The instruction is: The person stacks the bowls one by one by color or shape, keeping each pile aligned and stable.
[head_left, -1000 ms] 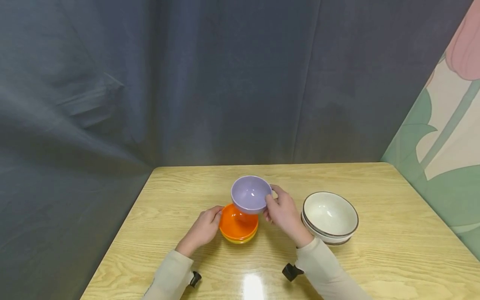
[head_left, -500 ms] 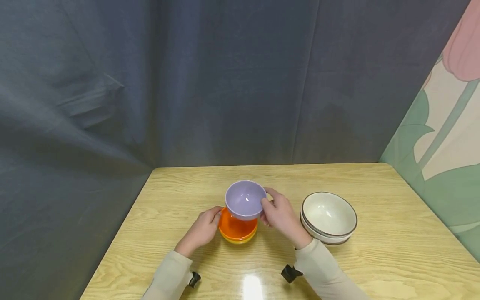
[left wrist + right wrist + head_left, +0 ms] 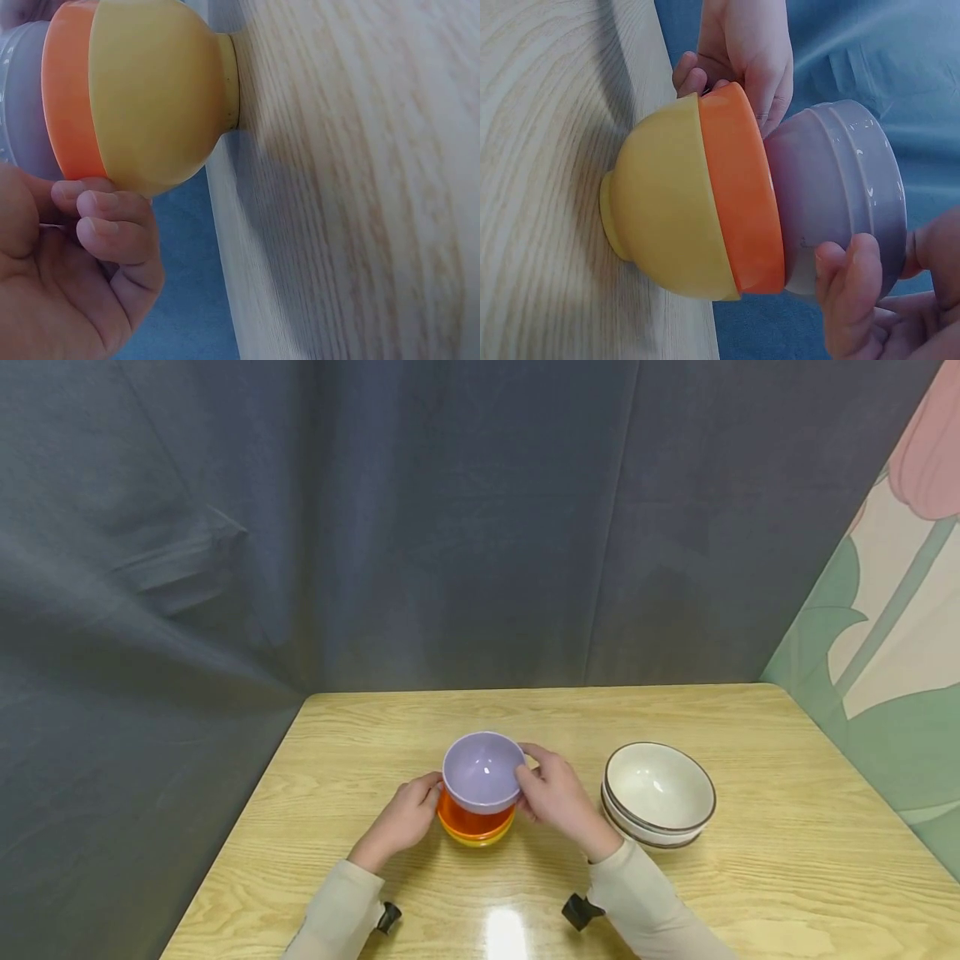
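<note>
A purple bowl (image 3: 483,770) is held by its right side in my right hand (image 3: 557,793), thumb at the rim and fingers underneath. It sits just over an orange bowl (image 3: 474,820), its base partly inside that bowl in the right wrist view. The orange bowl is nested in a yellow bowl (image 3: 154,94), which stands upright on the table. At the left, my left hand (image 3: 405,817) pinches the orange bowl's rim; in the left wrist view its fingertips (image 3: 101,227) lie against the orange and yellow sides.
A stack of white bowls (image 3: 660,789) with dark rims stands right of my right forearm. The wooden table (image 3: 810,860) meets a dark curtain (image 3: 480,527) at the back and left. A floral panel (image 3: 900,635) borders the right side.
My right hand has brought the purple bowl down and to the left, from the orange bowl's back right edge to over it. The left hand and both stacks have stayed in place.
</note>
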Demonstrator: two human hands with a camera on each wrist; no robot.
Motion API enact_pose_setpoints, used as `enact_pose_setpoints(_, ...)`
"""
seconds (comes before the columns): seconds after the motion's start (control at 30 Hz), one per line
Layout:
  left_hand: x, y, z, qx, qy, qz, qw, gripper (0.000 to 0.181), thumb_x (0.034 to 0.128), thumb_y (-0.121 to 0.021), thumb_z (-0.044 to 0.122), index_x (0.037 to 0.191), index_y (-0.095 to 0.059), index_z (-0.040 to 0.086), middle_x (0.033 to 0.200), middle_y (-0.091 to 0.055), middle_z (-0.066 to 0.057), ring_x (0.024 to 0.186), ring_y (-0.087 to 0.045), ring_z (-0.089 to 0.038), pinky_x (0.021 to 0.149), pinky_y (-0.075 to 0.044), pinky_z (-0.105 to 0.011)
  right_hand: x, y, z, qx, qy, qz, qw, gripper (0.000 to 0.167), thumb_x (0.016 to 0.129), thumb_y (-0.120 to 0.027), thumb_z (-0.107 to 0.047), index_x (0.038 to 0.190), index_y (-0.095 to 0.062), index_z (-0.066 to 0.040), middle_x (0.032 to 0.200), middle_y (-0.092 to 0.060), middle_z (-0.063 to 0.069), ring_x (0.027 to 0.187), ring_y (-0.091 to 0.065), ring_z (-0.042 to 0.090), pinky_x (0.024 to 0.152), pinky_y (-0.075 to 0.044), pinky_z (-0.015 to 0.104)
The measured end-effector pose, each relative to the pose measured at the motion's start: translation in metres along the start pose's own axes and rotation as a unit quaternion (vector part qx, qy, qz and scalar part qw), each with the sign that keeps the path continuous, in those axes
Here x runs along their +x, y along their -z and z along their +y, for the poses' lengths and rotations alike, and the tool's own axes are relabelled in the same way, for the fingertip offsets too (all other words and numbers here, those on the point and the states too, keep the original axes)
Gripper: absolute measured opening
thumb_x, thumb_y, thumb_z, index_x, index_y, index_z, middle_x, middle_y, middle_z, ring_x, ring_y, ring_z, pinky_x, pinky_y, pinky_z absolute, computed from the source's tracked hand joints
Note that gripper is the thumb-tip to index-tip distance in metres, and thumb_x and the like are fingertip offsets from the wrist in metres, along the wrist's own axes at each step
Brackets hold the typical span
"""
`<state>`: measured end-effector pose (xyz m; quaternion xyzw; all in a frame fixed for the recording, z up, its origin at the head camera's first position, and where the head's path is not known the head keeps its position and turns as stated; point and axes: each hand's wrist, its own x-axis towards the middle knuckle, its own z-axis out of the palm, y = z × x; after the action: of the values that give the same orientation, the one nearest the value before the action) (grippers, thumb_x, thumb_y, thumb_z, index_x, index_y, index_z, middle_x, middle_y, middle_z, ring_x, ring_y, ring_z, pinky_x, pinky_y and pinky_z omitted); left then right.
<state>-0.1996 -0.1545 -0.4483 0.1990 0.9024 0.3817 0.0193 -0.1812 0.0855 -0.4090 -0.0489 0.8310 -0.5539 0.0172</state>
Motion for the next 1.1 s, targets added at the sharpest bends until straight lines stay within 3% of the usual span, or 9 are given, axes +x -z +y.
enact_pose_setpoints(0.13,-0.0004,0.0005,0.0007,-0.001,0.006,-0.001,1.0000,0.031,0.1067,-0.039,0.010,0.116,-0.067,0.004,0.080,-0.059,0.001,0.078,-0.053,-0.015,0.072,-0.045,-0.035,-0.0013,-0.0006,0.0022,-0.005,0.006,-0.011,0.9999,0.047,0.094,-0.052,-0.006,0.141,-0.051,0.001,0.059,-0.061,0.017,0.043,-0.052,0.017,0.039,-0.043,0.027)
enact_pose_setpoints(0.37,-0.0021,0.0006,-0.0003,-0.005,0.016,-0.001,0.9999,0.034,0.1064,-0.039,0.011,0.124,-0.066,0.003,0.102,-0.070,-0.004,0.094,-0.059,-0.017,0.084,-0.050,-0.041,-0.0023,-0.0035,0.0047,-0.022,0.020,-0.027,0.9992,0.048,0.093,-0.052,-0.005,0.141,-0.051,0.001,0.059,-0.060,0.014,0.042,-0.050,0.016,0.039,-0.043,0.027)
enact_pose_setpoints(0.73,-0.0021,0.0039,-0.0001,-0.043,0.029,-0.010,0.9986,0.026,0.1068,-0.043,0.015,0.111,-0.067,0.007,0.072,-0.056,0.002,0.064,-0.051,-0.011,0.060,-0.045,-0.028,-0.0023,-0.0072,0.0063,-0.062,0.039,-0.032,0.9968,0.046,0.091,-0.051,-0.003,0.137,-0.056,0.002,0.059,-0.061,0.012,0.043,-0.049,0.012,0.039,-0.040,0.024)
enact_pose_setpoints(0.9,-0.0022,0.0040,-0.0017,-0.095,0.042,-0.022,0.9943,0.027,0.1066,-0.041,0.013,0.122,-0.063,0.008,0.058,-0.046,0.002,0.047,-0.041,-0.009,0.044,-0.035,-0.024,-0.0004,-0.0086,0.0094,-0.085,0.060,-0.036,0.9939,0.045,0.090,-0.051,-0.002,0.134,-0.056,0.005,0.056,-0.059,0.004,0.046,-0.050,0.009,0.042,-0.039,0.023)
enact_pose_setpoints(1.1,-0.0023,0.0053,-0.0010,-0.125,0.052,-0.006,0.9908,0.033,0.1085,-0.040,0.017,0.132,-0.061,0.009,0.064,-0.049,-0.002,0.052,-0.044,-0.010,0.048,-0.038,-0.024,0.0000,-0.0092,0.0102,-0.091,0.070,-0.039,0.9926,0.045,0.089,-0.050,-0.001,0.133,-0.056,0.007,0.052,-0.055,-0.001,0.043,-0.047,0.009,0.041,-0.035,0.022)
